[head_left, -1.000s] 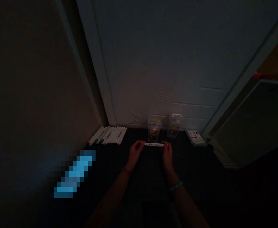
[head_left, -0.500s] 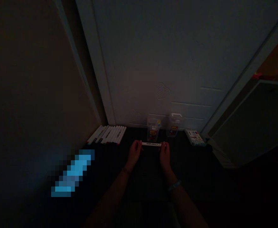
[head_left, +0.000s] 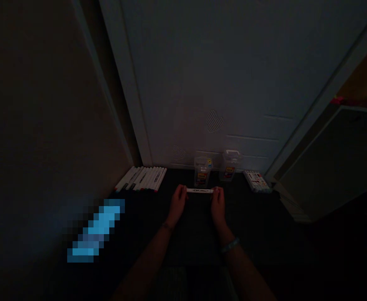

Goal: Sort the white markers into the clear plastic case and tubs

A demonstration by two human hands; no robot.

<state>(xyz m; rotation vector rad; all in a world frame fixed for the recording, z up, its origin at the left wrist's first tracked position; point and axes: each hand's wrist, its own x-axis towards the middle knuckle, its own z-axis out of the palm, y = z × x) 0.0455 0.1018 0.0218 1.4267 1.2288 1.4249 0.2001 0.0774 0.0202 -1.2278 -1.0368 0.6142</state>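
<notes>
A white marker (head_left: pixel 199 190) with dark print on its barrel is held level between my two hands, above the dark table. My left hand (head_left: pixel 178 202) pinches its left end, and my right hand (head_left: pixel 217 205) pinches the right end. Just behind the marker stands a clear plastic container (head_left: pixel 202 171) with a coloured label. A second clear container (head_left: pixel 231 165) is a little farther right, close to the wall. To the left lies a row of white markers (head_left: pixel 146 178) side by side, some showing coloured ends.
A pack of markers (head_left: pixel 256 181) rests at the back right of the dark table (head_left: pixel 189 238). A pale panel (head_left: pixel 215 75) with heart patterns rises behind it. A bright pixelated blue patch (head_left: pixel 98 230) is at the left. The room is dim.
Almost nothing differs. Both hands keep hold of the marker in nearly the same place, and the containers and other markers stay put.
</notes>
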